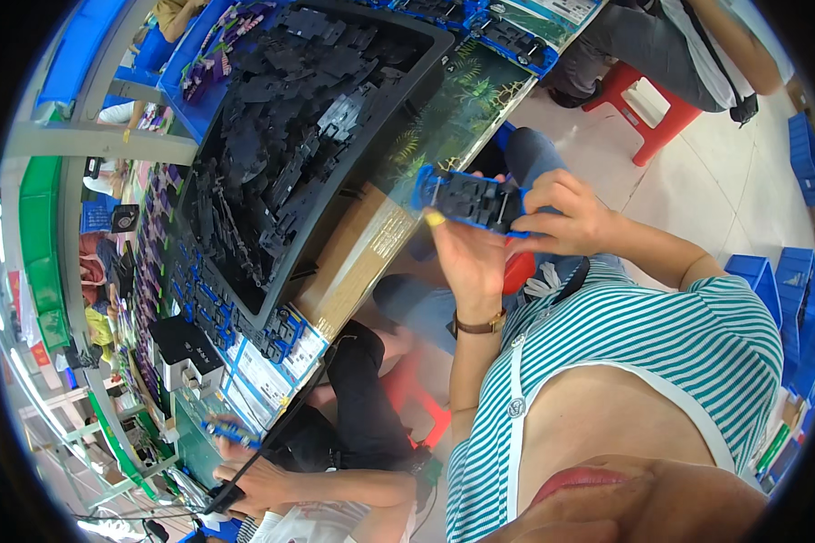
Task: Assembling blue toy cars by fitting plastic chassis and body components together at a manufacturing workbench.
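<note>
A toy car chassis [476,201], black with a blue frame, is held level in front of my body, past the table's edge. My left hand [470,258] supports it from below, its thumb at the left end with a yellow covering on the tip. With bent fingers, my right hand [561,213] grips the right end of the chassis. Some fingers of both hands are hidden behind the part. Nearest on the table is a large black tray [362,176], heaped with loose black plastic parts [290,118].
Similar blue-and-black chassis [516,41] lie at the table's upper end, and others [213,294] below the tray. A cardboard piece [358,253] lies along the table edge. At lower left, a co-worker's hands [254,475] are near another blue part [231,433]. A red stool [643,109] stands at upper right.
</note>
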